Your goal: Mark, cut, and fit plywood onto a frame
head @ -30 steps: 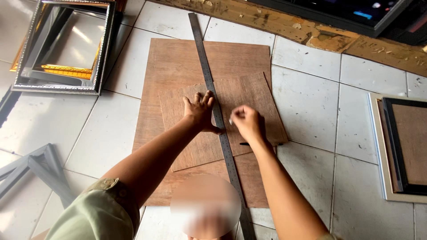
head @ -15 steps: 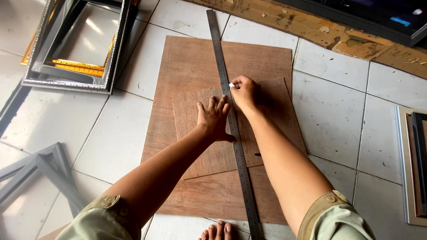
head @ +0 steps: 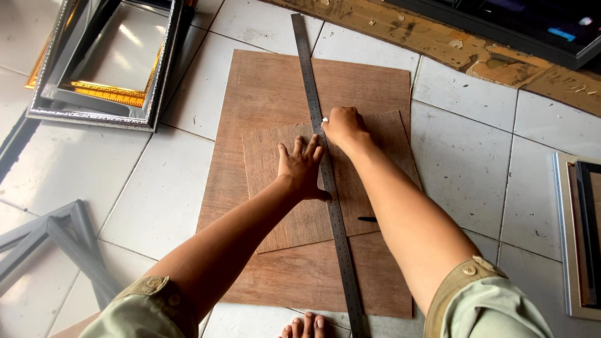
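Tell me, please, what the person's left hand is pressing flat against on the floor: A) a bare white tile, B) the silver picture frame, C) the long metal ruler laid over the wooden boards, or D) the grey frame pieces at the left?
C: the left hand lies spread on the small wooden board with its fingers on the metal ruler, while the right hand is fisted at the ruler's other edge.

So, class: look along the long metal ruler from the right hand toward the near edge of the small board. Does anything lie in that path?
Nothing visible blocks it. The right hand sits against the ruler near the small board's far edge. The left hand presses on the ruler's other side. A small dark object lies just right of the ruler, apart from it.
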